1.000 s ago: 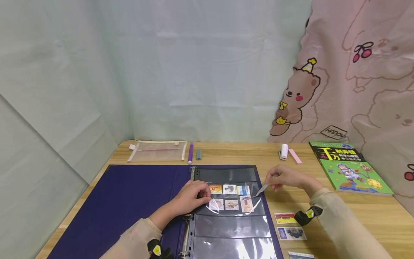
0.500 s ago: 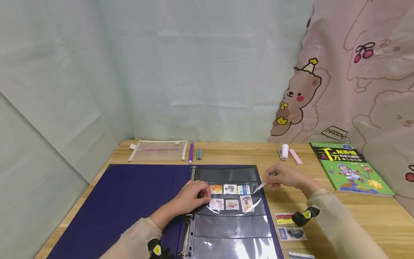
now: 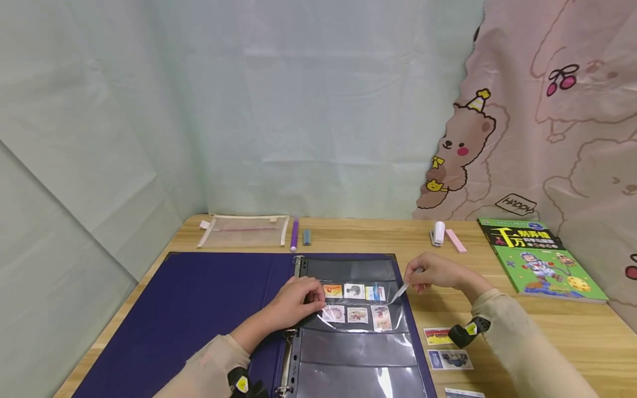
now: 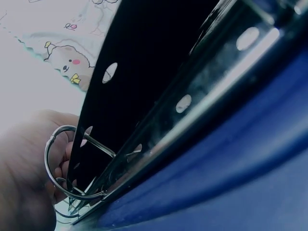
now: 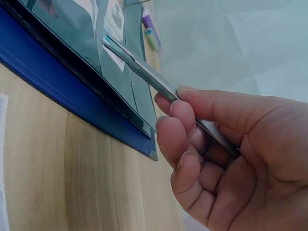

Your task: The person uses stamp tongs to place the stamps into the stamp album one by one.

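Note:
A ring-binder stamp album (image 3: 214, 309) lies open, its black page (image 3: 355, 348) crossed by clear pockets. Two rows of stamps show on the page, including a blue-and-yellow stamp (image 3: 375, 292) and an upright reddish stamp (image 3: 381, 318) below it. My left hand (image 3: 296, 301) pinches the clear pocket film (image 3: 343, 327) beside the leftmost stamps; in the left wrist view the page and a binder ring (image 4: 48, 161) partly hide its fingers. My right hand (image 3: 433, 272) holds metal tweezers (image 5: 149, 74) between thumb and fingers, their tips over the page near the right-hand stamps.
Right of the album lie a red-and-yellow stamp (image 3: 439, 335), a blue car stamp (image 3: 450, 360) and another stamp (image 3: 464, 393). Along the back are a mesh pouch (image 3: 246, 231), a purple pen (image 3: 294, 235), a white stapler (image 3: 438, 234) and a green book (image 3: 542, 260).
The tweezer tips shift slightly across the page's right side. The upright reddish stamp has slid a little downward, and the film's curve has changed. My left hand stays put.

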Tool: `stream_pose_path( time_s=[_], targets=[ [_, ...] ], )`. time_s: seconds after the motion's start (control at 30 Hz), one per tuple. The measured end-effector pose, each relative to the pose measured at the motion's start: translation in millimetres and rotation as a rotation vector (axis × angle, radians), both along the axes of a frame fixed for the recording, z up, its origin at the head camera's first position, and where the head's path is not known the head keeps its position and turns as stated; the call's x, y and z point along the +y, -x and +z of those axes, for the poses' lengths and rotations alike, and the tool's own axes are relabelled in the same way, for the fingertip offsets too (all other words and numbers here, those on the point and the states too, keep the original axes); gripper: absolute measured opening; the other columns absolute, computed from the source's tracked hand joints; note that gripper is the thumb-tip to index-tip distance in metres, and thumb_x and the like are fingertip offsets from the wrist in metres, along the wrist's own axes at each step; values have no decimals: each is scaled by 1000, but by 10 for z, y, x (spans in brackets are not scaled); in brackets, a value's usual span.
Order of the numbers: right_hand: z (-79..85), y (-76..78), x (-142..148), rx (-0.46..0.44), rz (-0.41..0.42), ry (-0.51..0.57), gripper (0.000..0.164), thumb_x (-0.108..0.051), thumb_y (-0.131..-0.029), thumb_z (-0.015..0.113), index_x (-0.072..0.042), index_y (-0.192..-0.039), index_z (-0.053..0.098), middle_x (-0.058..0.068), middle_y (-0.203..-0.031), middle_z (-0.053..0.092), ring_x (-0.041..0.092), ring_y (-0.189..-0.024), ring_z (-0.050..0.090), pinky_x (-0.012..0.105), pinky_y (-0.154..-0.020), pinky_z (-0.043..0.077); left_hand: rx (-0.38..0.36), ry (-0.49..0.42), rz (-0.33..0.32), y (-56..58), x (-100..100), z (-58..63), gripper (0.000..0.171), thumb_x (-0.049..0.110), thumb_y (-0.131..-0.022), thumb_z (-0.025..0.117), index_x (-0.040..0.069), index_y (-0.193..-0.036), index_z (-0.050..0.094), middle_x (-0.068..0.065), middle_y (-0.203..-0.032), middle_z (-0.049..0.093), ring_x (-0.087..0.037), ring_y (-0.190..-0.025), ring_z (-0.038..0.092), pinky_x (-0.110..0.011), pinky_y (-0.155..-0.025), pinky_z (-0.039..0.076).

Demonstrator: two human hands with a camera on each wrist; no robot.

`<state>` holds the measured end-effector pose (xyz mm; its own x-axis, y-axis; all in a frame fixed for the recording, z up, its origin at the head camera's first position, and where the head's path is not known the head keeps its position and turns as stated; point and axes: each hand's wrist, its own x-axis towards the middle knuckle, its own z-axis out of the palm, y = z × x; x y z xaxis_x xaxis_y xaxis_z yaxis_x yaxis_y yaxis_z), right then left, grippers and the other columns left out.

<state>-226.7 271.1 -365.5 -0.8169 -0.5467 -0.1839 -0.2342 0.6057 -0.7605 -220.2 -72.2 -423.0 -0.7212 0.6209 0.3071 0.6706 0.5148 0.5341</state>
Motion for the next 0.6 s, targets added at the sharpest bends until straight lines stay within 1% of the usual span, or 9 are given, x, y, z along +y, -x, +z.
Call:
stream_pose_path(
  time_s=[0.1,0.23,0.33,0.47,0.6],
  targets=[
    [3,5,6,5,2,-2,18,-8,-85,55,9,-83,60,5,-63,57,7,-54,51,26,-51,45,22,27,18,2,8,-8,14,23,-78,67,25,-75,54,16,-68,47,0,-68,41,-27,-73,28],
    [16,2,36,16,-3,7,18,-8,-86,54,9,-84,60,7,-63,58,6,-54,51,25,-50,45,76,85,40,-3,24,-29,15,25,-78,68,26,-74,54,16,-67,46,0,-68,40,-25,-71,29],
    [26,-8,70,16,-14,22,17,-7,-86,53,8,-85,61,7,-64,59,7,-55,52,25,-50,45,91,115,46,-8,34,-34,15,27,-78,68,27,-74,54,16,-67,46,-1,-68,40,-24,-70,29],
    [26,-32,123,-3,-60,45,17,-8,-86,52,6,-87,62,4,-65,59,8,-56,54,27,-51,46,105,159,43,-4,39,-28,14,28,-79,67,27,-74,53,17,-68,47,-1,-68,40,-24,-70,29],
    [23,-72,164,-36,-116,91,23,-15,-88,53,6,-91,61,1,-66,58,8,-59,54,28,-53,47,119,204,33,4,27,-1,14,29,-80,66,26,-75,53,16,-68,48,-2,-69,41,-24,-70,30]
  ],
)
